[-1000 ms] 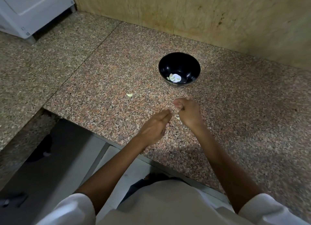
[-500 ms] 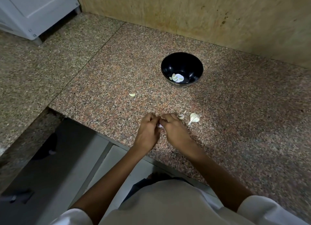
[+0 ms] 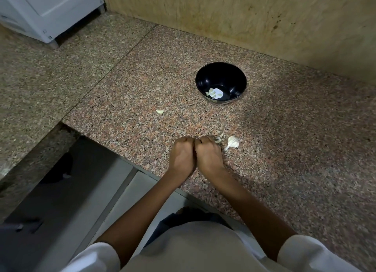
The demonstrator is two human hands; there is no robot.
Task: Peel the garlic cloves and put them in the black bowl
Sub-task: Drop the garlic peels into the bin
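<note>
Both hands (image 3: 195,155) have closed together, grip contents hidden, garlic (image 3: 232,142) just right.

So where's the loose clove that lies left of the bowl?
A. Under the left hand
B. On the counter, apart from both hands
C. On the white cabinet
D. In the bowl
B: the clove lies on the counter, clear of the bowl and both hands.

One view only, head camera, worn on your head. Looks forward and steeply down over your chest and forearms. Wide-angle, edges bowed. Black bowl (image 3: 221,82) sits above frame centre, well beyond your hands. Wall runs behind bowl across top of frame; counter edge and floor lie below-left of bowl. No second view to share.
</note>
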